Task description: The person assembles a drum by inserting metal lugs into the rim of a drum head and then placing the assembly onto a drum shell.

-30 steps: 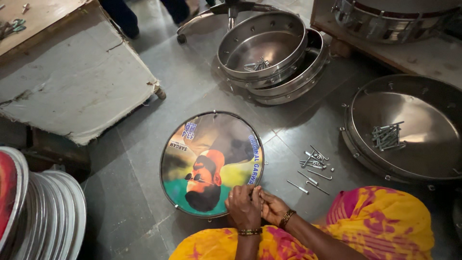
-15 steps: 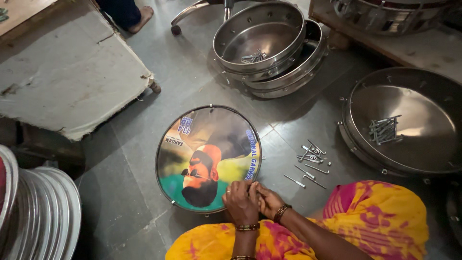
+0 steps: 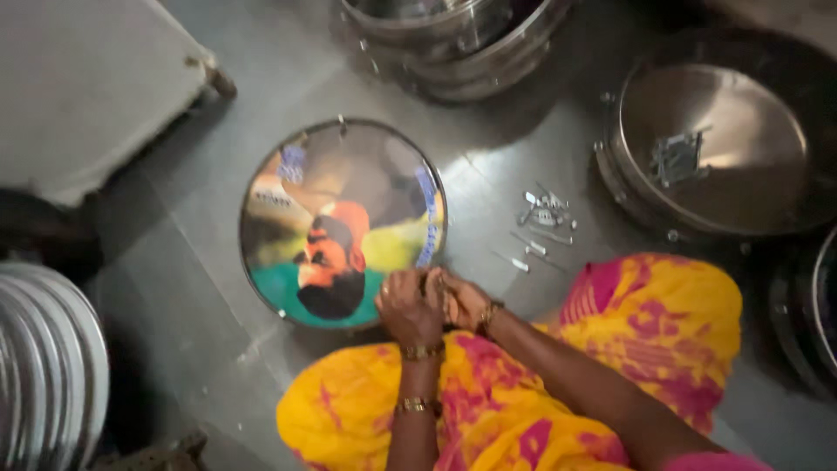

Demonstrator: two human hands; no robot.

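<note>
Round drum with a colourful printed portrait skin and a metal rim lay flat on the grey floor, right in front of the person. Left hand and right hand were pressed together at its near-right rim, fingers curled tight around something small; what exactly, cannot tell. A few hooks stuck out around the rim, so fitting looked partly done, with more rim left. Loose pile of small metal bolts and hooks lay on the floor just right of the drum. Further out: shiny steel drum shell holding more fittings, stacked steel shells at top.
</note>
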